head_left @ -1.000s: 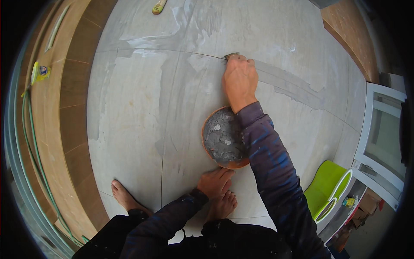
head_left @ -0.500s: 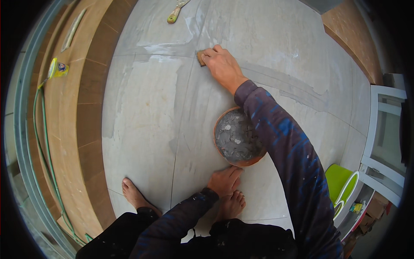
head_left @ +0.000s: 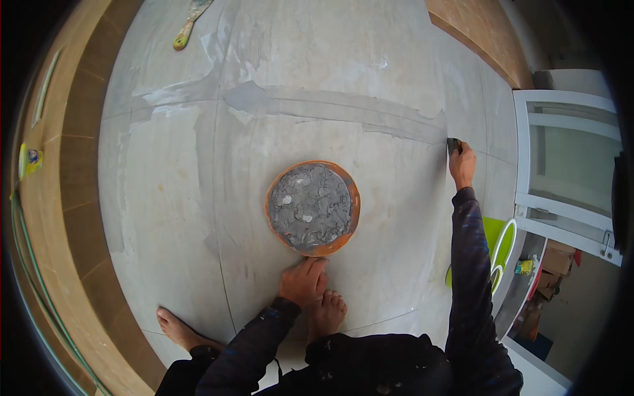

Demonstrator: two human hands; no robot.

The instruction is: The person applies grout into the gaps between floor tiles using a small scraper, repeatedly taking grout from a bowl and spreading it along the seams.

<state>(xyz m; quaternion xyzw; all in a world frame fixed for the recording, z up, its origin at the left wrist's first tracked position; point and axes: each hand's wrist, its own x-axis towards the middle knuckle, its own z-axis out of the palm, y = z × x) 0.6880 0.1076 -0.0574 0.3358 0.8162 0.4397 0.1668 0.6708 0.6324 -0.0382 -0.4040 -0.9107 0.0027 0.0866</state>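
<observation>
My right hand (head_left: pixel 463 163) grips a small, flat, dark scraper (head_left: pixel 452 146) on the pale floor tiles (head_left: pixel 396 191), at the right end of a grey streak of grout (head_left: pixel 350 115) along a seam. An orange bowl (head_left: pixel 354 208) of lumpy grey mortar sits on the tiles in front of me. My left hand (head_left: pixel 302 280) is closed at the bowl's lower rim, fingertips curled against it. My bare feet are planted below, either side of that hand. A putty knife (head_left: pixel 186 26) with a green and yellow handle lies at the top left.
A wooden-tiled step (head_left: pixel 86 198) with a green hose (head_left: pixel 26 251) and a yellow pot (head_left: pixel 30 158) runs along the left. On the right are a white-framed door (head_left: pixel 564 165), a lime-green plastic item (head_left: pixel 495 234), a shelf with boxes and a wood-coloured ledge (head_left: pixel 475 33).
My right hand swept left with the scraper along the seam, then moved far right and down, uncovering the bowl. A fresh grey smear shows at the streak's left end. My left hand stays at the bowl.
</observation>
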